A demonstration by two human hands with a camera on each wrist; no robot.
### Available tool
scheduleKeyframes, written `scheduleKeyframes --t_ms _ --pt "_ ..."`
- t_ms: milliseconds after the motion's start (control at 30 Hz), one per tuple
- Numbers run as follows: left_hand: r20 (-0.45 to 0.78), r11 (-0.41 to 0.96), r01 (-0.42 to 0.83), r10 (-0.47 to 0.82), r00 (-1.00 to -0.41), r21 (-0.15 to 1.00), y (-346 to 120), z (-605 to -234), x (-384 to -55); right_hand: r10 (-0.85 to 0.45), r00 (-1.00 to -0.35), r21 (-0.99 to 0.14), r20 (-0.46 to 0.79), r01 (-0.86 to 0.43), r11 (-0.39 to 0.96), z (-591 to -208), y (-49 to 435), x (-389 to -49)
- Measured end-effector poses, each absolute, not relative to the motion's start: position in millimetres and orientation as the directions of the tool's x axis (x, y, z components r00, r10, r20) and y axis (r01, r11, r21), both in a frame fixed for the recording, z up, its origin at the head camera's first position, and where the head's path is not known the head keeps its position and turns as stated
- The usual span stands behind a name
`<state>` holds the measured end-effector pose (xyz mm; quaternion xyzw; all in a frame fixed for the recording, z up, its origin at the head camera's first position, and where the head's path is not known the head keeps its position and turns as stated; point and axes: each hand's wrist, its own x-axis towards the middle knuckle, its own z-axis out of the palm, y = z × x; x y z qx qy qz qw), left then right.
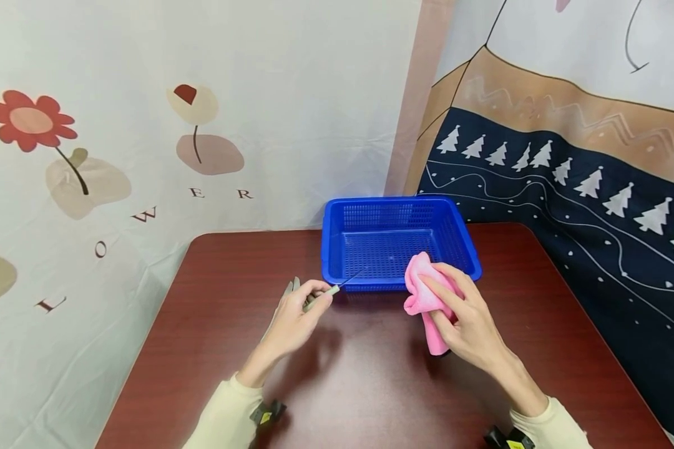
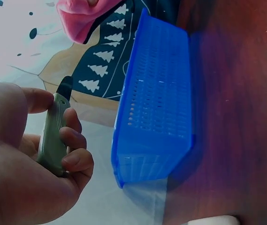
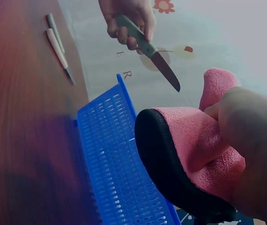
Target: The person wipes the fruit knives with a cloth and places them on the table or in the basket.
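Observation:
My left hand (image 1: 294, 321) grips a small knife (image 3: 136, 35) by its pale green handle. Its dark blade points toward the blue basket, and in the head view looks like a thin line over the front rim. In the left wrist view, the fingers curl round the handle (image 2: 54, 136) with the thumb near the blade end. A bunched pink cloth (image 1: 427, 290) with a black edge is pinched in my right hand (image 1: 474, 321), before the basket's front right corner. Part of the cloth hangs below the fingers. Blade and cloth are apart.
The blue perforated basket (image 1: 331, 249) stands at the back of the brown table (image 1: 365, 386). Left of it lie a white-handled tool (image 3: 57, 47) with a dark tip and a greenish one (image 3: 55, 30), partly behind my left hand in the head view. Printed curtains (image 1: 292, 112) hang behind.

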<state>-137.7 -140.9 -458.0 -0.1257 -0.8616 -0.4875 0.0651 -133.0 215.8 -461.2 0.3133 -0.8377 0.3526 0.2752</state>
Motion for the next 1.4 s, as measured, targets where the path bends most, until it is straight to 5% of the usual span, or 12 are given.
scheduleKeyframes --t_ms 367,1000,1400 --pt "0.234 0.566 0.335 0.245 -0.941 0.753 -132.9 -440.6 -170.6 -0.326 -0.619 -0.397 0.715 -0.743 0.539 -462.1 220.3 -130.0" --pt "0.331 0.592 0.497 0.372 -0.867 0.634 -116.1 -435.5 -227.9 -0.328 -0.691 -0.44 0.644 -0.685 0.581 -461.1 225.7 -121.2" --pt "0.252 0.664 0.505 0.445 -0.859 0.551 -100.9 -423.2 -259.5 -0.333 -0.682 -0.429 0.651 -0.693 0.579 -462.9 223.9 -119.6"
